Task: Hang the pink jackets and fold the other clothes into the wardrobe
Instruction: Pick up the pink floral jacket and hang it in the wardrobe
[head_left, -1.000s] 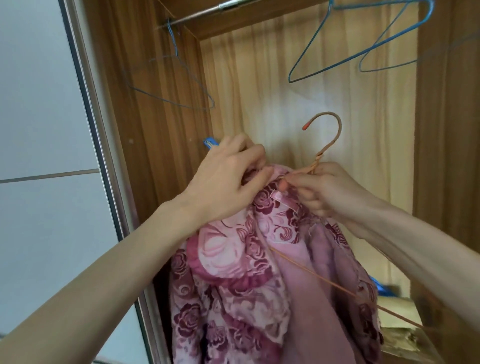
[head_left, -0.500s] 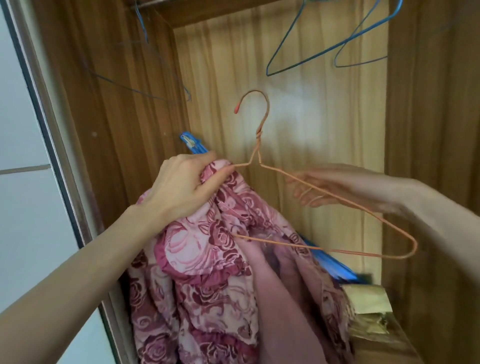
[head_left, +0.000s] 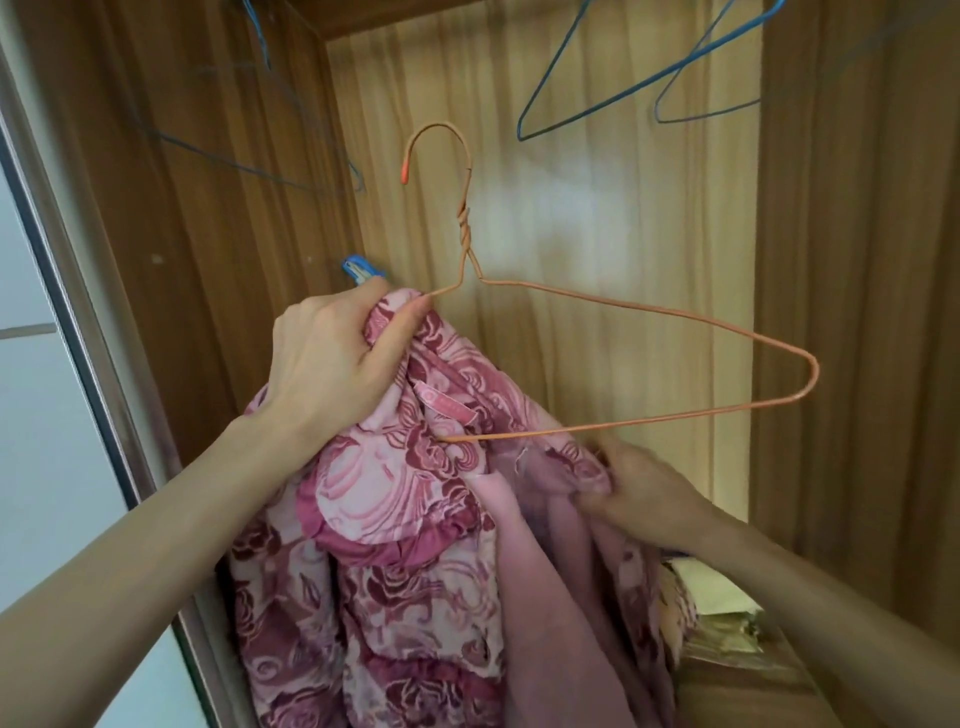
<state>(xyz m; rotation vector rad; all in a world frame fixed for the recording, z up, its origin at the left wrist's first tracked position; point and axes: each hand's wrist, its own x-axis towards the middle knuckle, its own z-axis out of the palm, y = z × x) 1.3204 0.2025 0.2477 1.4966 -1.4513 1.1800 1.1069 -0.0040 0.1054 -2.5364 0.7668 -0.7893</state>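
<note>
While the left hand (head_left: 332, 358) fingers bunch the pink jacket (head_left: 395, 519) at its collar over the orange hanger (head_left: 623, 312), the right hand (head_left: 639, 493) pinches a lower fold; soft, limp, probably slippery on wire inside the wardrobe (head_left: 857, 260).

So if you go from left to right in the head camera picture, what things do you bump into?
White sliding door → small blue plastic clip → orange wire hanger's hook → empty blue wire hangers → brown wooden wardrobe side wall.
</note>
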